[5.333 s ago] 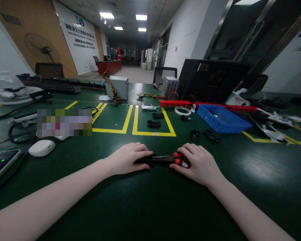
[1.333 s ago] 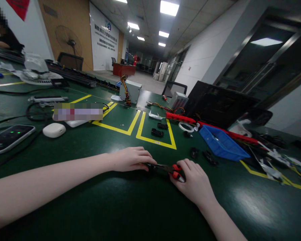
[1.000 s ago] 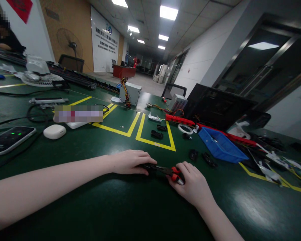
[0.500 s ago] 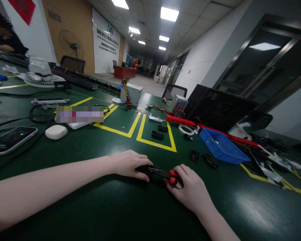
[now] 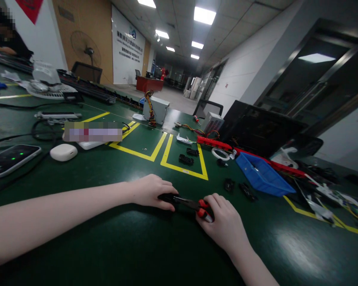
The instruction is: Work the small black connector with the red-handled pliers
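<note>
My right hand [image 5: 222, 214] is closed round the red handles of a pair of pliers [image 5: 191, 203], whose dark jaws point left. Opposite it, my left hand [image 5: 152, 192] grips a small black plastic part [image 5: 166, 197] between thumb and fingers. The jaw tips meet the right end of that part; whether they bite on it is too small to tell. Both hands are low over the green table [image 5: 131, 246]. Beyond them, two similar black parts [image 5: 186, 159] lie inside a yellow tape outline [image 5: 183, 171].
Right of the hands lie more black pieces [image 5: 247, 191] and a blue tray [image 5: 264, 174]. A red strip [image 5: 213, 142] and a dark monitor-like panel [image 5: 256, 127] stand behind. At left are a white rounded case [image 5: 63, 152] and a device with a green light [image 5: 13, 159]. A person sits far left.
Both hands keep their hold on the black part and the pliers. The view has shifted slightly, and the pliers' jaws appear a little straighter toward the part.
</note>
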{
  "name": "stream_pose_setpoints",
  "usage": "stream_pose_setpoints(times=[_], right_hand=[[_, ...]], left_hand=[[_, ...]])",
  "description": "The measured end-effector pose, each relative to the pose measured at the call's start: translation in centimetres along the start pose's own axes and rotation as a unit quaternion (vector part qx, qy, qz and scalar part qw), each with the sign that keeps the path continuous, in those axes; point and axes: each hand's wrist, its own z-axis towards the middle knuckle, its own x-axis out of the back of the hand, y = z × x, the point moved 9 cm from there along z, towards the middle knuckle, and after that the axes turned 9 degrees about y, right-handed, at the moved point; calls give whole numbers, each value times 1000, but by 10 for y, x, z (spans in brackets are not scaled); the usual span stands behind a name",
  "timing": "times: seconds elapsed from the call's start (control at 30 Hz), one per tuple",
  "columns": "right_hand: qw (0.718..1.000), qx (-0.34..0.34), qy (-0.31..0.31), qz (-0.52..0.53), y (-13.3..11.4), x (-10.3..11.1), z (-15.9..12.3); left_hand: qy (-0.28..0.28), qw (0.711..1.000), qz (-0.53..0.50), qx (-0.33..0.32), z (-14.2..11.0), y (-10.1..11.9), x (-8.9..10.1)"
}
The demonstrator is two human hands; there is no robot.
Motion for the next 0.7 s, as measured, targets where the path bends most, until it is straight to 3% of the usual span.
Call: stream_pose_setpoints(times=[0.3, 0.7], right_hand=[[999, 33, 18, -9, -2, 3, 0], [999, 43, 6, -7, -3, 0, 0]], left_hand=[[5, 999, -46, -3, 0, 3, 3], [13, 999, -9, -37, -1, 6, 3]])
